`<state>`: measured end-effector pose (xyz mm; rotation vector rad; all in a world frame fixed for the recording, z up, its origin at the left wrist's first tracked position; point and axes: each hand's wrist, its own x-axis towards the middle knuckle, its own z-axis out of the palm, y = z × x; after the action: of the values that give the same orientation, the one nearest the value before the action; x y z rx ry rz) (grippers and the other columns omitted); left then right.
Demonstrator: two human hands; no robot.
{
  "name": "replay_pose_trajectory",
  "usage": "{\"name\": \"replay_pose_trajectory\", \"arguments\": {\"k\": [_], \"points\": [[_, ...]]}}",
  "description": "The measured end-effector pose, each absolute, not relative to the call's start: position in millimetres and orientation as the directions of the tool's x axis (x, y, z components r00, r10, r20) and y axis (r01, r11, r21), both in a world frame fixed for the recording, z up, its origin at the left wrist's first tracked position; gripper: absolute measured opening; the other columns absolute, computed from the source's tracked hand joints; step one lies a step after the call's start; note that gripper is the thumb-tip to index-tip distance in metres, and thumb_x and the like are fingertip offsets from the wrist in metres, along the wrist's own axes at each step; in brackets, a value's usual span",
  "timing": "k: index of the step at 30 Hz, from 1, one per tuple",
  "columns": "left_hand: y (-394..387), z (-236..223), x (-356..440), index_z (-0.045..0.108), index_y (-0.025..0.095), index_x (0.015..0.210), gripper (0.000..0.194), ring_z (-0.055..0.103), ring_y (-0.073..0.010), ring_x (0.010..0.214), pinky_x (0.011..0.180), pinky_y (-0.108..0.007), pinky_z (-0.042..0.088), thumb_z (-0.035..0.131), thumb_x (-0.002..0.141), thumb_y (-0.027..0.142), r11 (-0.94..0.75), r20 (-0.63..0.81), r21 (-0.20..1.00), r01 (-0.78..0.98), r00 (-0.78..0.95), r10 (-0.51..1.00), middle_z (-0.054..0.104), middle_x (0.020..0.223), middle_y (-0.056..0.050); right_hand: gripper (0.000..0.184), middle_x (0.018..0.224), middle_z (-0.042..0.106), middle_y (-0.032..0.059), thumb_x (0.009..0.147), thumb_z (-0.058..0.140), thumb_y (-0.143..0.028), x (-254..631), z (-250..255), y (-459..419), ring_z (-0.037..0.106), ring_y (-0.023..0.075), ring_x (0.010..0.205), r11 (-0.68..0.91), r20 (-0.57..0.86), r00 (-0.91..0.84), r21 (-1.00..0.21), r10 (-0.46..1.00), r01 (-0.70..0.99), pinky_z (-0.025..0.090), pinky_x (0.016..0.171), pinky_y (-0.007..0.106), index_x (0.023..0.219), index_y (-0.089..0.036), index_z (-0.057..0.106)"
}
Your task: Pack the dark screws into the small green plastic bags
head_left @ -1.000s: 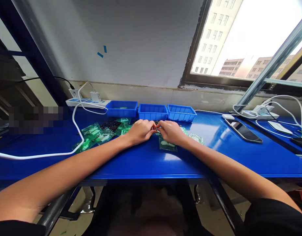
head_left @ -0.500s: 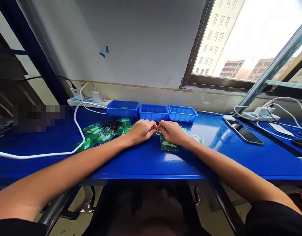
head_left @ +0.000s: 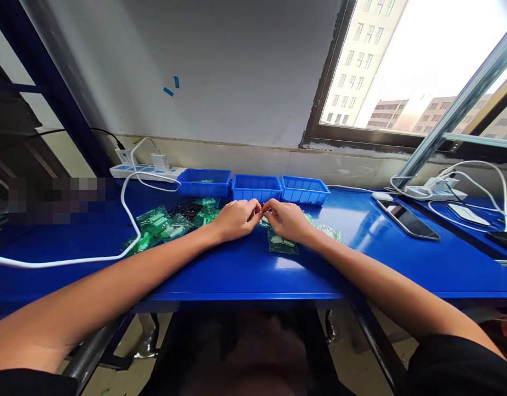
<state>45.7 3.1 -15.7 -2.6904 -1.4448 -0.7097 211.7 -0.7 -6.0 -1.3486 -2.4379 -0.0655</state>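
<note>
Over the middle of the blue table [head_left: 237,275], my left hand [head_left: 238,221] and my right hand [head_left: 287,221] meet fingertip to fingertip. Thumb and forefinger are pinched together on each. Something tiny sits between the fingertips, too small to name. Beneath my right hand lies a green-tinted clear bag [head_left: 282,242] with pale strips inside. More such bags, including a green bag [head_left: 153,220] with white pieces, are heaped left of my left hand. Behind them is a pile of small dark pieces [head_left: 185,209], partly hidden by the bags and my hand.
Along the wall stand a left blue bin [head_left: 204,190] with something greenish inside, a middle blue bin [head_left: 257,193] and a right blue bin [head_left: 305,197]. A white cable [head_left: 72,262] crosses the left side from a power strip [head_left: 144,171]. A phone [head_left: 408,220] lies at right.
Both hands stay together at the same spot, with only slight shifts of the fingers. The whole view has moved a little; the bags and bins lie as before.
</note>
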Motion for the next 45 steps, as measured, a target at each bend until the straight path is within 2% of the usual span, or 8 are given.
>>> {"name": "replay_pose_trajectory", "arguments": {"k": [4, 14, 24, 28, 34, 40, 45], "points": [[2, -15, 46, 0.055, 0.018, 0.089, 0.021, 0.061, -0.0212, 0.073, 0.065, -0.031, 0.042, 0.038, 0.089, 0.029, -0.571, 0.387, 0.18, 0.801, 0.476, 0.79, 0.064, 0.075, -0.004, 0.016, 0.072, 0.063, 0.0012, 0.086, 0.05, -0.022, 211, -7, -1, 0.056, 0.014, 0.064, 0.55, 0.348, -0.48, -0.137, 0.805, 0.824, 0.027, 0.056, 0.023, 0.1, -0.018, 0.056], [2, -14, 45, 0.056, 0.018, 0.088, 0.031, 0.061, -0.0225, 0.079, 0.07, -0.033, 0.043, 0.028, 0.094, 0.031, -0.569, 0.346, 0.152, 0.808, 0.496, 0.797, 0.066, 0.084, -0.006, 0.014, 0.066, 0.061, 0.0004, 0.086, 0.046, -0.021, 213, -7, 1, 0.053, 0.0136, 0.06, 0.566, 0.394, -0.473, -0.164, 0.788, 0.808, 0.028, 0.056, 0.022, 0.095, -0.018, 0.058], [3, -14, 46, 0.057, 0.017, 0.099, 0.023, 0.06, -0.0219, 0.08, 0.073, -0.034, 0.044, 0.039, 0.089, 0.028, -0.58, 0.312, 0.133, 0.804, 0.521, 0.794, 0.065, 0.081, -0.005, 0.018, 0.06, 0.058, 0.0004, 0.085, 0.043, -0.024, 225, 2, 9, 0.05, 0.0131, 0.056, 0.518, 0.515, -0.351, -0.223, 0.782, 0.826, 0.028, 0.055, 0.023, 0.088, -0.017, 0.06], [4, -15, 47, 0.055, 0.016, 0.108, 0.027, 0.06, -0.0229, 0.087, 0.079, -0.036, 0.044, 0.041, 0.088, 0.027, -0.576, 0.288, 0.094, 0.812, 0.532, 0.796, 0.065, 0.088, -0.006, 0.021, 0.057, 0.056, 0.0004, 0.086, 0.042, -0.026, 231, 5, 14, 0.048, 0.0131, 0.053, 0.498, 0.551, -0.313, -0.223, 0.774, 0.838, 0.027, 0.053, 0.023, 0.084, -0.017, 0.06], [3, -17, 48, 0.047, 0.013, 0.126, 0.041, 0.053, -0.0247, 0.112, 0.089, -0.038, 0.042, 0.036, 0.087, 0.021, -0.551, 0.254, -0.014, 0.834, 0.536, 0.805, 0.054, 0.125, -0.011, 0.023, 0.055, 0.055, 0.0016, 0.084, 0.043, -0.026, 249, 12, 28, 0.048, 0.0143, 0.053, 0.365, 0.582, -0.164, -0.247, 0.797, 0.898, 0.025, 0.053, 0.024, 0.075, -0.017, 0.062], [2, -16, 47, 0.046, 0.015, 0.13, 0.05, 0.052, -0.0222, 0.111, 0.088, -0.035, 0.042, 0.034, 0.082, 0.009, -0.529, 0.192, -0.119, 0.84, 0.543, 0.818, 0.053, 0.13, -0.008, 0.023, 0.065, 0.062, 0.0045, 0.084, 0.045, -0.029, 270, 16, 41, 0.055, 0.018, 0.063, 0.187, 0.594, 0.024, -0.291, 0.804, 0.938, 0.029, 0.055, 0.025, 0.081, -0.017, 0.064], [1, -13, 45, 0.052, 0.016, 0.124, 0.046, 0.052, -0.0224, 0.107, 0.082, -0.033, 0.043, 0.037, 0.081, 0.011, -0.496, 0.232, -0.196, 0.846, 0.532, 0.814, 0.056, 0.126, -0.008, 0.022, 0.076, 0.066, 0.0073, 0.083, 0.048, -0.03, 284, 16, 49, 0.058, 0.0219, 0.073, 0.023, 0.56, 0.164, -0.312, 0.812, 0.95, 0.033, 0.058, 0.027, 0.086, -0.018, 0.066]]}}
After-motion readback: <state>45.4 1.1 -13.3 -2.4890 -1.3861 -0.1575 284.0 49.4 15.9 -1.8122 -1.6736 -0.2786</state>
